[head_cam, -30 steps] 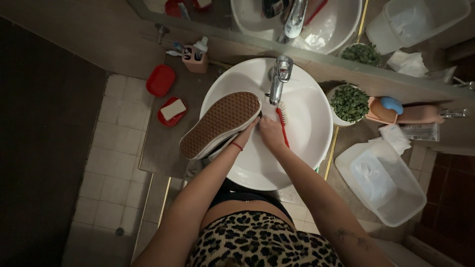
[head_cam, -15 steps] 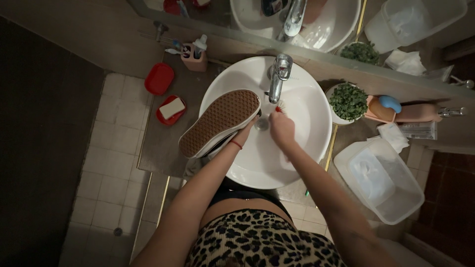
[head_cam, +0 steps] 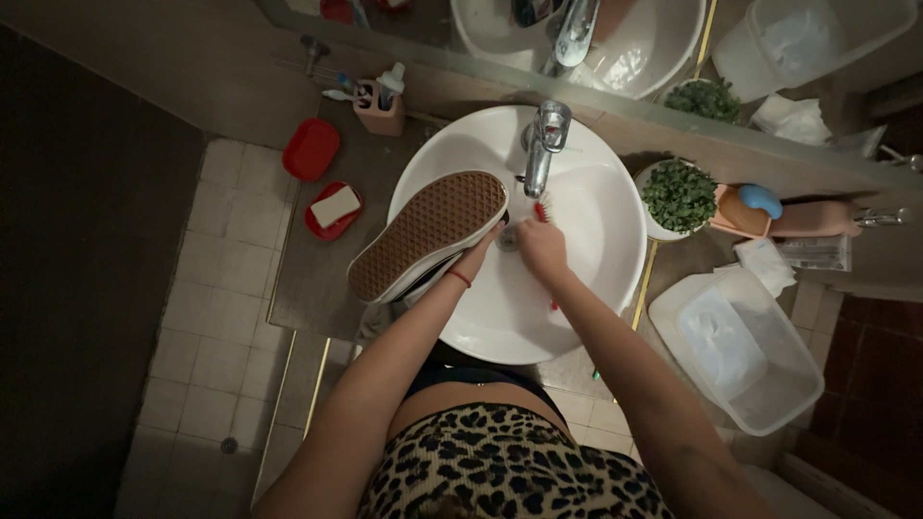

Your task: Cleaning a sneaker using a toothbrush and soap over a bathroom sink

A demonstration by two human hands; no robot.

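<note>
My left hand (head_cam: pixel 478 255) grips a shoe (head_cam: pixel 428 234) by its toe end, sole up, brown waffle tread showing, over the left rim of the round white sink (head_cam: pixel 596 259). My right hand (head_cam: pixel 541 245) holds a red-handled brush (head_cam: pixel 542 207), its bristle head pointing up under the spout of the chrome tap (head_cam: pixel 539 154). The brush handle is mostly hidden behind my hand and wrist. A thin red band sits on my left wrist.
On the brown counter to the left lie a red soap dish with a white bar (head_cam: pixel 334 209), its red lid (head_cam: pixel 311 150) and a pink toothbrush holder (head_cam: pixel 379 104). To the right stand a potted green plant (head_cam: pixel 679 197), a pink tray with sponges (head_cam: pixel 760 210) and a clear plastic tub (head_cam: pixel 745 349).
My right hand turned the brush from lying along the basin to bristles-up beneath the tap, then drew slightly nearer the shoe. The shoe stayed almost still.
</note>
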